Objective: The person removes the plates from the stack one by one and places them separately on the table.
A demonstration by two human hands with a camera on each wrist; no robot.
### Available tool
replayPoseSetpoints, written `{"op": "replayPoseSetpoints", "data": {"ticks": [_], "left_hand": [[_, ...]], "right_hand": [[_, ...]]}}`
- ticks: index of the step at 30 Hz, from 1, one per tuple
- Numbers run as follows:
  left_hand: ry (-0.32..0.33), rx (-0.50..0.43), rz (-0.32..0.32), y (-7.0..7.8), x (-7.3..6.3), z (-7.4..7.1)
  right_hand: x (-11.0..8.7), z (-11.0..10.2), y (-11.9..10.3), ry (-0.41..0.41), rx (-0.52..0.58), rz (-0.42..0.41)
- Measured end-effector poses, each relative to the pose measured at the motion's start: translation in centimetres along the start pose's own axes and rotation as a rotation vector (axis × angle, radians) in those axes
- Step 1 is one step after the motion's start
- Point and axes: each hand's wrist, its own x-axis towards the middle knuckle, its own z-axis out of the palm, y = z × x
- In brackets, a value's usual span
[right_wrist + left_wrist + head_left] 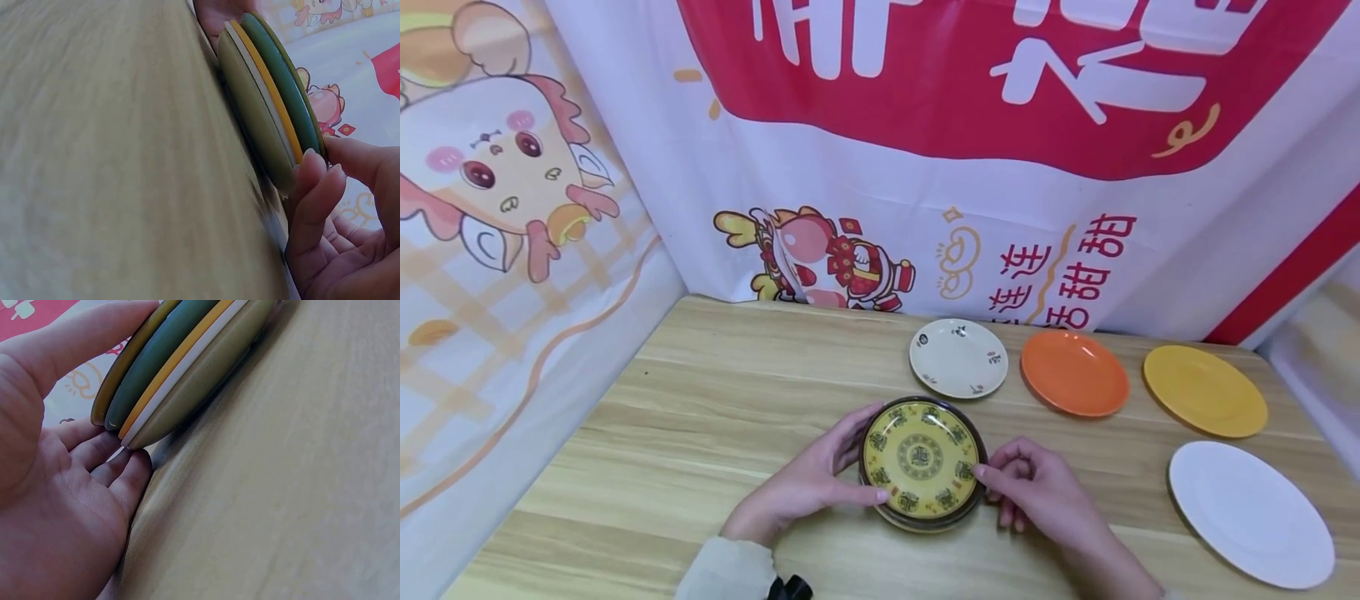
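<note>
A short stack of plates (pixel 187 375) sits on the table in front of me. On top is a yellow patterned plate (pixel 919 457) with a dark brown rim. The wrist views show a green plate (pixel 284 87), an orange-yellow edge, a white edge and an olive-beige plate (pixel 253 125) below it. My left hand (pixel 812 487) grips the stack from the left, thumb over the top rim and fingers around the side. From the right, my right hand (pixel 1041 496) pinches the stack's edge, its thumb on the top plate's rim and curled fingertips against the side.
Behind the stack lies a cream plate (pixel 958 358) with small dark motifs. To its right are an orange plate (pixel 1075 373), a yellow plate (pixel 1206 392) and, nearer, a white plate (pixel 1251 515). Printed cloth (pixel 820 167) hangs along the back and left of the wooden table (pixel 700 400).
</note>
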Motion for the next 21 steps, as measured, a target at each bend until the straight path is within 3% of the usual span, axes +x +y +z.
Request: {"op": "replayPoseSetpoints", "data": {"ticks": [7, 21], "left_hand": [[0.002, -0.001, -0.011, -0.02, 0.09, -0.09], [0.001, 0.006, -0.001, -0.19, 0.26, -0.07]], "right_hand": [[0.03, 0.41, 0.16, -0.009, 0.047, 0.015], [0.26, 0.9, 0.35, 0.024, 0.028, 0.021]]}}
